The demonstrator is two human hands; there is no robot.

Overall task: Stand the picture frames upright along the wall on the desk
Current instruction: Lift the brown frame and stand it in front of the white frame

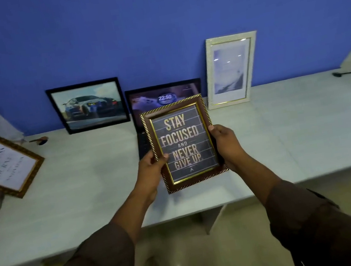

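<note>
You had the brown "Stay Focused" frame [183, 143] pinched by its side edges, left hand [151, 171] and right hand [226, 145] both wrapped on, lifted above the desk [285, 126] mid-front, probably to carry it face-up toward the wall [151, 20] edge.

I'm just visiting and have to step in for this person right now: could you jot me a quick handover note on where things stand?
Left hand and right hand: both grip the brown frame by its sides, held above the desk, in front of the laptop.
Done: car frame and white frame stand against the wall.
Left: stand the brown frame along the wall, then the gold frame at the far left; it isn't at the wall, and I can't tell whether it lies flat or is propped.
</note>
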